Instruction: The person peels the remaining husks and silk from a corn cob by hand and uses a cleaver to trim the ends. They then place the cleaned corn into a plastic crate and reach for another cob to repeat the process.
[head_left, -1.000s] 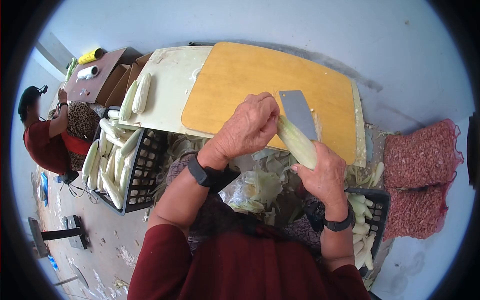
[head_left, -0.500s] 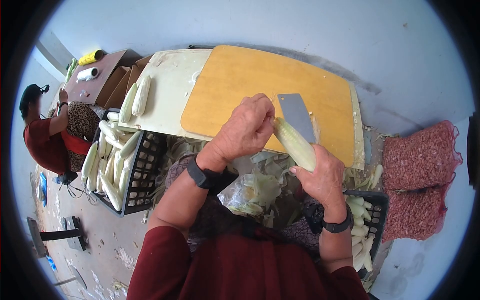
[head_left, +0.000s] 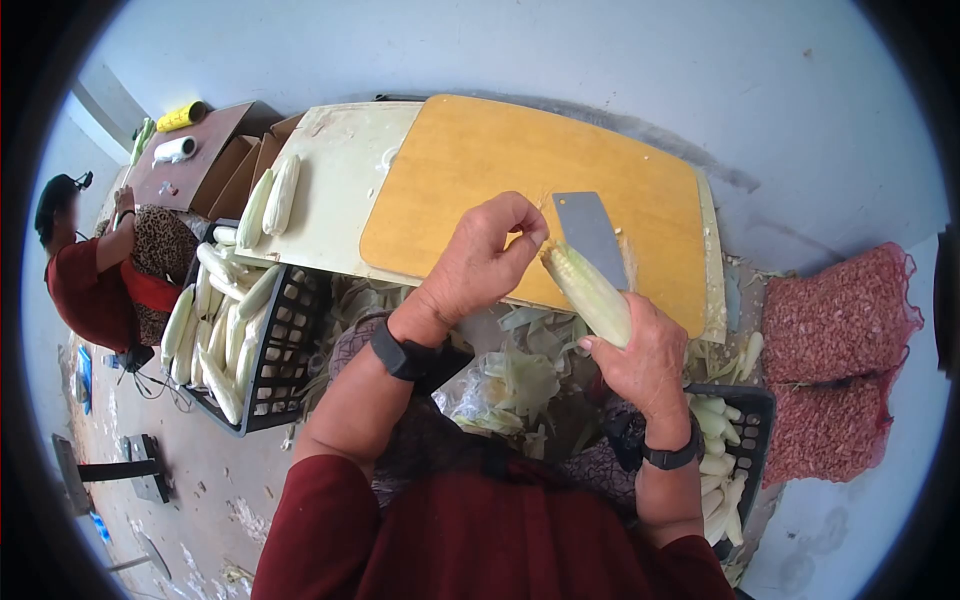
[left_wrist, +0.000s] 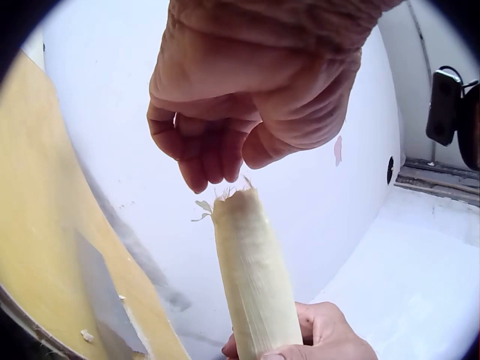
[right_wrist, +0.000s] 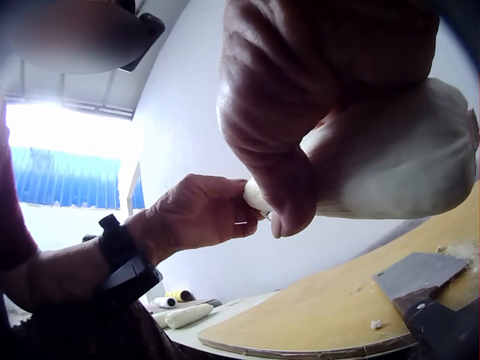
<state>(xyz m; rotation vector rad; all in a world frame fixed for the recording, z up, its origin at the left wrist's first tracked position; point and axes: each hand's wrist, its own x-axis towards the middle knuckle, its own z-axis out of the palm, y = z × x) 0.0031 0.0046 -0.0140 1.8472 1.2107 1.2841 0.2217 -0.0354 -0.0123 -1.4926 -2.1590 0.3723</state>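
A pale, peeled ear of corn (head_left: 590, 295) slants over the near edge of the yellow board. My right hand (head_left: 645, 355) grips its lower part, the thumb along its side. In the left wrist view, the ear's upper end (left_wrist: 240, 199) is ragged, with short strands of silk and a small leafy shred. My left hand (head_left: 485, 250) is curled right above that end, thumb and fingertips pinched together at fine corn silk (head_left: 546, 203). The right wrist view has the right hand's fingers wrapped round the ear (right_wrist: 405, 165), with the left hand (right_wrist: 199, 214) beyond.
A cleaver (head_left: 590, 235) lies on the yellow board (head_left: 480, 140). Two ears rest on the pale table (head_left: 340, 180). Crates of corn stand at left (head_left: 285, 345) and right (head_left: 760, 430). Red mesh sacks (head_left: 835, 340) lie rightward; husks litter the floor. Another person (head_left: 95, 275) sits at far left.
My left hand has drawn slightly away from the ear's upper end, so more of that end shows. The right hand keeps its grip. The view has shifted slightly.
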